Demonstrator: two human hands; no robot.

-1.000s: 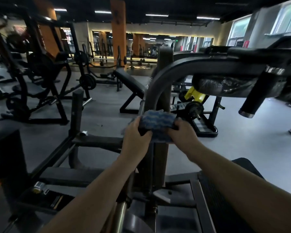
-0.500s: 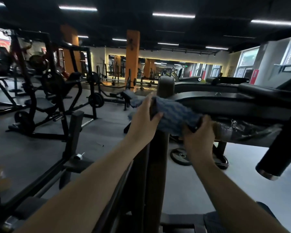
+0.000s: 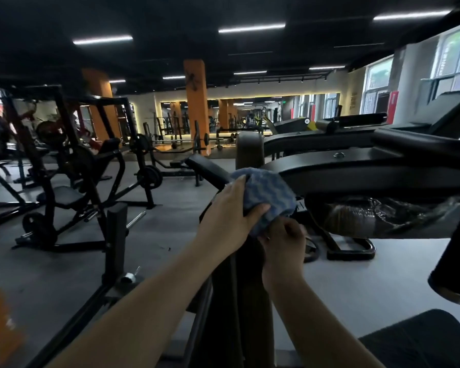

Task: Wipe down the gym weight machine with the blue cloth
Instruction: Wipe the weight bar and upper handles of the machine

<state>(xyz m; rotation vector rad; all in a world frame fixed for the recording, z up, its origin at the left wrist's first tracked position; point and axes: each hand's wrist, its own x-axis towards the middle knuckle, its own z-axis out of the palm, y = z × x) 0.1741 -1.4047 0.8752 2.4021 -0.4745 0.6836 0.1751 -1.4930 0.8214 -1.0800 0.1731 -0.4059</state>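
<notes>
Both hands, left hand (image 3: 227, 216) and right hand (image 3: 282, 243), grip the cloth (image 3: 268, 200), now slid up the post (image 3: 239, 288) to the arm (image 3: 343, 168), so wiping continues.

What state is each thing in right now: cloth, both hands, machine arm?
cloth: bunched, draped over the machine's upright post, gripped from both sides.
left hand: grips the cloth's left side.
right hand: curled, pinching the cloth's lower edge.
machine arm: roughly level, bare, cloth at its left end.
pad: wrapped in plastic film.

Grey floor (image 3: 64, 266), orange pillars (image 3: 196, 102), ceiling strip lights (image 3: 251, 28), windows (image 3: 377, 75) right.
</notes>
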